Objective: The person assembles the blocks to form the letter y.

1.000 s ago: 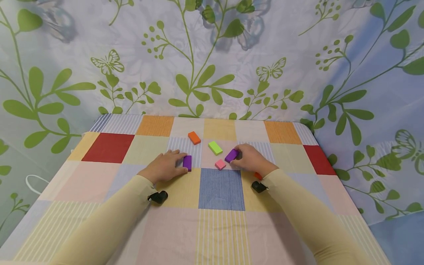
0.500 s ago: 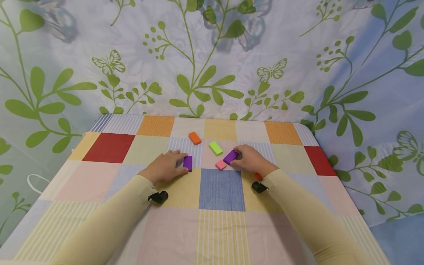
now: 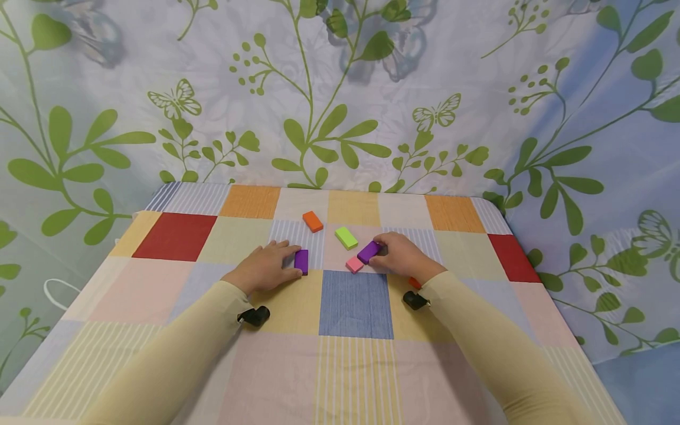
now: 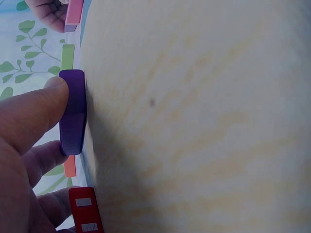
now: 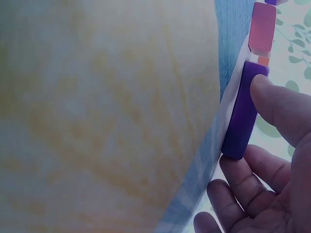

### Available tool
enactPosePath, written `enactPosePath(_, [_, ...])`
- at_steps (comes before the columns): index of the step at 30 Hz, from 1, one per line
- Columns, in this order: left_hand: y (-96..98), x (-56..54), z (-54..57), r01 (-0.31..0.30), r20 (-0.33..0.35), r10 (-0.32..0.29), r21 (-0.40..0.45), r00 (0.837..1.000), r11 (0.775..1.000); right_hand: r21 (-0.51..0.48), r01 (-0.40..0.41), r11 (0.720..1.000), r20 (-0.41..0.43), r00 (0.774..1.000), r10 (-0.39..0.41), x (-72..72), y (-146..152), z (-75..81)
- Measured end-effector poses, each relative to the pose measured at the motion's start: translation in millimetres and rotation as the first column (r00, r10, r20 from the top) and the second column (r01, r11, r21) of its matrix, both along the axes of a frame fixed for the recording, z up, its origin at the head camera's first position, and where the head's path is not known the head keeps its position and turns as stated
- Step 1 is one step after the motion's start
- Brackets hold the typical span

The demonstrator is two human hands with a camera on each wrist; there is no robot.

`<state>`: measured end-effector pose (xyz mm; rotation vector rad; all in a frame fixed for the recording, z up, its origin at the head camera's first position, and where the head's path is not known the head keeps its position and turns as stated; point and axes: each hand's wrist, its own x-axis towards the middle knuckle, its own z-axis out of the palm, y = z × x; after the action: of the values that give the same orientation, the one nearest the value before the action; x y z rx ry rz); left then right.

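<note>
My left hand (image 3: 264,267) holds a purple block (image 3: 301,262) lying on the patchwork cloth, thumb at the near end and a finger at the far end. The left wrist view shows a red block (image 4: 86,211) with white marks by that hand's other fingers. On the right, my right hand (image 3: 401,255) pinches a second purple block (image 3: 369,252) between thumb and fingers. This block lies slanted, its near corner close against a small pink block (image 3: 354,264); whether they touch I cannot tell. Behind them lies a lime-green block (image 3: 346,238).
An orange block (image 3: 312,221) lies farther back, left of the green one. Part of an orange-red block (image 3: 414,283) peeks out under my right wrist. The patchwork tablecloth (image 3: 356,304) reaches back to a leaf-patterned curtain (image 3: 340,106).
My right hand has slid its purple block slightly left, up to the pink block. My left hand and the other blocks stay where they were.
</note>
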<state>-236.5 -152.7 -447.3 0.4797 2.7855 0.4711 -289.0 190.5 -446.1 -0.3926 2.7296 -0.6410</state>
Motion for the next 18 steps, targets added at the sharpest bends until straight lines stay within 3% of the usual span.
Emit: enactPosePath(18, [0.7,-1.0,-0.2,-0.010,0.004,0.010,0.006,1.000,1.000,-0.004,0.008,1.000,0.016,1.000,-0.008,0.8,-1.9,1.4])
